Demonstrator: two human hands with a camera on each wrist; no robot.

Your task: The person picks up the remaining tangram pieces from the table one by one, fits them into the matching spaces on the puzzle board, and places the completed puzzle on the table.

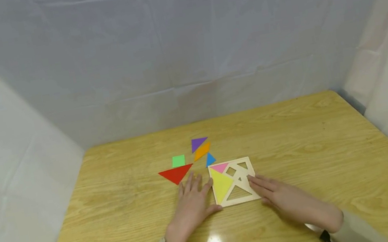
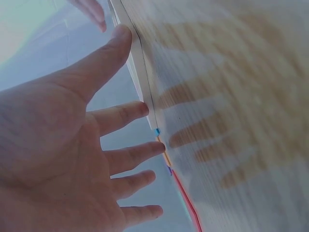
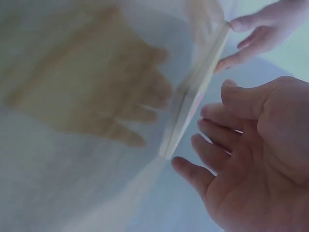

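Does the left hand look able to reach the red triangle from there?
Very likely yes: the red triangle lies just ahead of the left hand, with nothing visible between them, and its fingers look spread, not curled around the wooden board.

Tray [image 1: 240, 200] on table [image 1: 296, 134]. In tray's left part: side triangle [image 1: 222, 187], corner triangle [image 1: 219, 168] behind it. Left hand [image 1: 190, 208] at tray's left edge, right hand [image 1: 285, 198] at its right edge. Behind tray's back-left corner: near triangle [image 1: 210, 160], diamond [image 1: 202, 151], far triangle [image 1: 197, 143]. Left of tray: outer triangle [image 1: 176, 174], square [image 1: 179, 160] directly behind that.
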